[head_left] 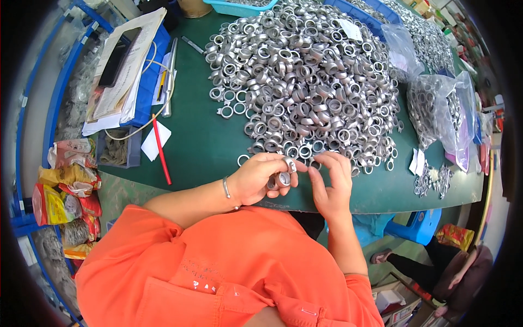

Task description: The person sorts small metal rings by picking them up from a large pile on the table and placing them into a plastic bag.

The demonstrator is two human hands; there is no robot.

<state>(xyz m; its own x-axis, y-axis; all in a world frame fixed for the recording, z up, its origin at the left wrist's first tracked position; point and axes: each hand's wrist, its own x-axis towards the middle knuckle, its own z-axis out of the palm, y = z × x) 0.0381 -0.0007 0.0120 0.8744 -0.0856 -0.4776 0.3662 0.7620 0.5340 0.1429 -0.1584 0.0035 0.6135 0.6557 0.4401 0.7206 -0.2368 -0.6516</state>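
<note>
Over the table's near edge, my left hand (262, 177) is closed round several small grey metal rings (284, 178). One more ring (290, 164) sits up by its index finger. Just to the right, my right hand (333, 185) has its thumb and fingers curled about a metal ring (315, 164) at the pile's near edge; how firmly they grip it is hard to see. Beyond both hands spreads a large heap of metal rings (316, 87), many with a small lug on the side.
On the green table (188, 114) lie a red pen (162, 152), a white paper slip (156, 140) and a blue tray with papers and a phone (117, 60). Clear bags of rings (436, 106) stand at right, near a small group of parts (433, 181). A person's leg (408, 266) shows lower right.
</note>
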